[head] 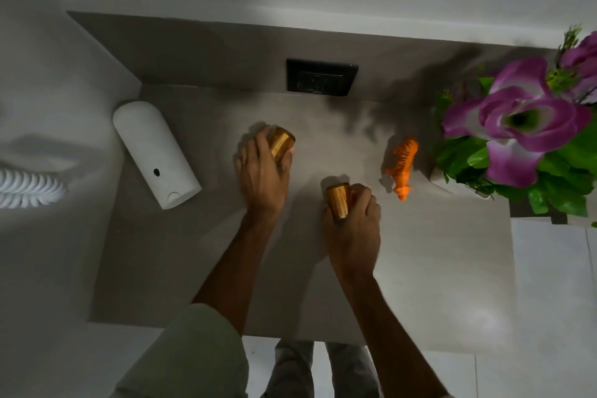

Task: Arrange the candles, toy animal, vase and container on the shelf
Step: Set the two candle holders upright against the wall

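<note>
My left hand (261, 171) grips a gold candle (281, 142) near the middle of the grey shelf (420, 268). My right hand (353, 223) holds a second gold candle (337, 202) a little nearer and to the right. An orange toy tiger (402, 166) stands on the shelf to the right of both hands. Further right, a white vase (452, 186) carries purple flowers (523, 119) with green leaves, which hide most of it. A tall white container (156, 152) stands at the shelf's left end.
A black socket plate (321, 77) is set in the back wall behind the candles. A white ribbed object (29, 186) sits at the far left, off the shelf. White floor tiles and my legs show below the shelf's front edge.
</note>
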